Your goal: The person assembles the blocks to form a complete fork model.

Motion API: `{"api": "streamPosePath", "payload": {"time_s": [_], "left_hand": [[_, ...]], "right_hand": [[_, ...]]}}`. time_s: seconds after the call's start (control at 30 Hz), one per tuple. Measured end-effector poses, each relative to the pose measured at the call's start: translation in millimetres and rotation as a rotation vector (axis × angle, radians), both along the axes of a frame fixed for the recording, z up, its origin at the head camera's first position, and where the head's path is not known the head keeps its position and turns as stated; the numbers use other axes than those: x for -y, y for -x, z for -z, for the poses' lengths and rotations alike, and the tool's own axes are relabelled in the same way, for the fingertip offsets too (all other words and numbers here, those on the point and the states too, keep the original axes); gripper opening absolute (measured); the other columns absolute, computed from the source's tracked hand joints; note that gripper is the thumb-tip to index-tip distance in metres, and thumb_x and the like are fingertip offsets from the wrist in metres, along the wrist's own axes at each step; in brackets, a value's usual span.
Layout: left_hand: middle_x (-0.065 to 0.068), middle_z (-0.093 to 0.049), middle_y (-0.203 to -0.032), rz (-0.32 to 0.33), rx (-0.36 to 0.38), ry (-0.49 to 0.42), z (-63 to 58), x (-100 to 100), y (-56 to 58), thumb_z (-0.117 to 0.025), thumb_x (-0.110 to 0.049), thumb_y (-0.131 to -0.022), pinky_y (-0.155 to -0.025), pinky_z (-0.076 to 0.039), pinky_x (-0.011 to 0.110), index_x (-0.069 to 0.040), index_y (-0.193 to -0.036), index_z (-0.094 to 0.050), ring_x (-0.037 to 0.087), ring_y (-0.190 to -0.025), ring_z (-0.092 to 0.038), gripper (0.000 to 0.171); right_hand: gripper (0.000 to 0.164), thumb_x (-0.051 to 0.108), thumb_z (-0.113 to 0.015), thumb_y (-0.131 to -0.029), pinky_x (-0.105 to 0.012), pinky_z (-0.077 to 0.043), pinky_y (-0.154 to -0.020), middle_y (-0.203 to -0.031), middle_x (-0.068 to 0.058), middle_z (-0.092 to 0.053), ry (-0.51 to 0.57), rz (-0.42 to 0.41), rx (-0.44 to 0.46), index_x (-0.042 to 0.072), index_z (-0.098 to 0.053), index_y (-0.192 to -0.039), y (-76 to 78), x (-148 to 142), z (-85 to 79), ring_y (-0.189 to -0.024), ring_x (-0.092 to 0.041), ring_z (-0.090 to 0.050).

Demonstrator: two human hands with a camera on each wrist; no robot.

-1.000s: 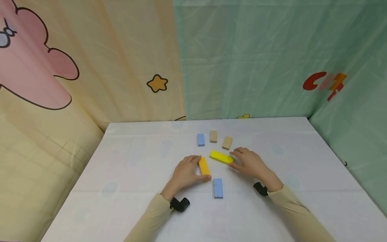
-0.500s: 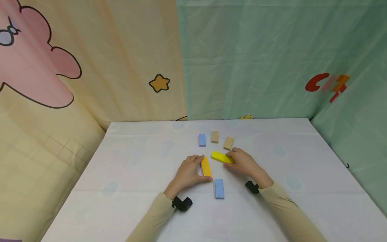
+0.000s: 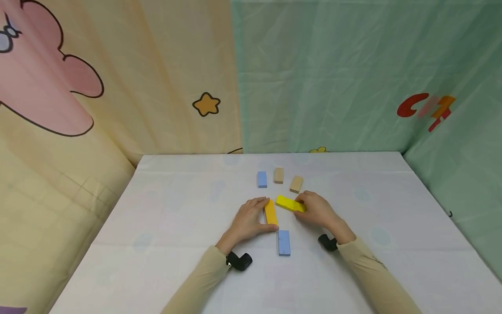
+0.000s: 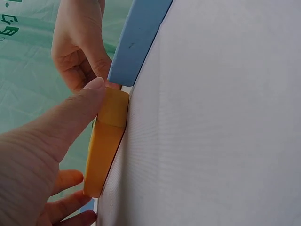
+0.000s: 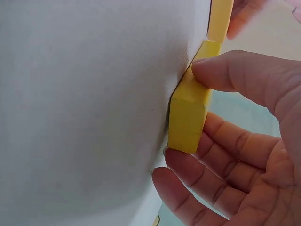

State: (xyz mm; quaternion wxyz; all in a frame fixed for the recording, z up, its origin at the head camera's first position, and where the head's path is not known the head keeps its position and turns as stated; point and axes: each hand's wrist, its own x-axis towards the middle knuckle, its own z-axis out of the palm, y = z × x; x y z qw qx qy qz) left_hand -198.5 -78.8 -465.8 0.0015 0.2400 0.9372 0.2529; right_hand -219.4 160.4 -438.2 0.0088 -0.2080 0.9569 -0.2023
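Holding the orange block [image 3: 271, 213] by its ends, the left hand [image 3: 249, 220] is facing the right hand [image 3: 317, 211], which is pinching the yellow block [image 3: 288, 203]; both blocks are lying about midway between the desk [image 3: 176, 218] edges, left and right

beige long sleeves [image 3: 198, 279], lightly creased; black, bent-shaped wrist cameras [image 3: 242, 261], one per side

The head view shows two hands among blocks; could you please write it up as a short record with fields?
Left hand: grips orange block end to end
Right hand: pinches yellow block
Block nearest the wearer: first blue block
Far row, left to right: second blue block, first tan block, angled tan block
Surface: white cloth
Backdrop: yellow curtain, green curtain
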Motion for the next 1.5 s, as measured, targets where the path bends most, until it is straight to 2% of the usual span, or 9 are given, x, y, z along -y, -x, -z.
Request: {"api": "streamPosePath", "payload": {"time_s": [0.27, 0.63, 0.9, 1.07, 1.23, 1.5], "left_hand": [[0.01, -0.045, -0.138, -0.004, -0.008, 0.013, -3.3, 1, 0.3, -0.072, -0.061, -0.072, -0.103, -0.031, 0.043, -0.007, -0.143, -0.041, 0.027, -0.126, -0.04, 0.095], [0.011, -0.049, -0.13, -0.056, -0.011, -0.027, -6.3, -4, 4.3, -0.077, -0.057, -0.07, -0.1, -0.036, 0.036, -0.005, -0.141, -0.044, 0.025, -0.118, -0.043, 0.095], [0.009, -0.044, -0.131, -0.028, 0.013, -0.123, -6.2, -8, 6.2, -0.082, -0.046, -0.069, -0.1, -0.036, 0.033, -0.003, -0.143, -0.041, 0.022, -0.116, -0.042, 0.095], [0.01, -0.04, -0.137, -0.001, 0.047, -0.17, -7.3, -14, 9.0, -0.084, -0.04, -0.07, -0.103, -0.034, 0.033, 0.0, -0.144, -0.037, 0.022, -0.122, -0.041, 0.095], [0.012, -0.039, -0.141, 0.024, 0.051, -0.144, -7.4, -20, 12.0, -0.083, -0.039, -0.072, -0.105, -0.031, 0.033, 0.002, -0.143, -0.037, 0.024, -0.127, -0.039, 0.094], [0.01, -0.043, -0.142, 0.062, 0.041, -0.062, -7.1, -24, 13.3, -0.079, -0.047, -0.073, -0.105, -0.031, 0.037, -0.003, -0.143, -0.04, 0.025, -0.128, -0.039, 0.091]], "right_hand": [[0.034, 0.021, -0.078, -0.078, -0.037, -0.049, -0.074, -0.09, -0.005, -0.06, 0.045, 0.046, 0.014, 0.0, -0.067, -0.102, -3.9, -6, -3.0, -0.077, -0.018, -0.054], [0.034, 0.021, -0.079, -0.078, -0.037, -0.049, -0.072, -0.092, -0.007, -0.062, 0.077, 0.073, -0.011, 0.0, -0.067, -0.102, -9.0, -11, -6.3, -0.077, -0.019, -0.055], [0.037, 0.022, -0.079, -0.077, -0.036, -0.049, -0.07, -0.093, -0.007, -0.062, 0.076, 0.095, -0.011, 0.0, -0.067, -0.104, -9.0, -15, -7.2, -0.075, -0.019, -0.054], [0.037, 0.022, -0.078, -0.078, -0.036, -0.049, -0.069, -0.094, -0.007, -0.061, 0.086, 0.119, -0.004, 0.0, -0.067, -0.106, -7.8, -18, -7.6, -0.075, -0.019, -0.053], [0.037, 0.021, -0.078, -0.078, -0.036, -0.049, -0.068, -0.095, -0.008, -0.062, 0.098, 0.131, -0.015, 0.0, -0.067, -0.107, -7.3, -19, -7.6, -0.075, -0.02, -0.054], [0.038, 0.021, -0.077, -0.079, -0.037, -0.049, -0.069, -0.098, -0.01, -0.062, 0.104, 0.143, -0.026, -0.001, -0.066, -0.107, -6.5, -21, -6.0, -0.078, -0.021, -0.055]]}}
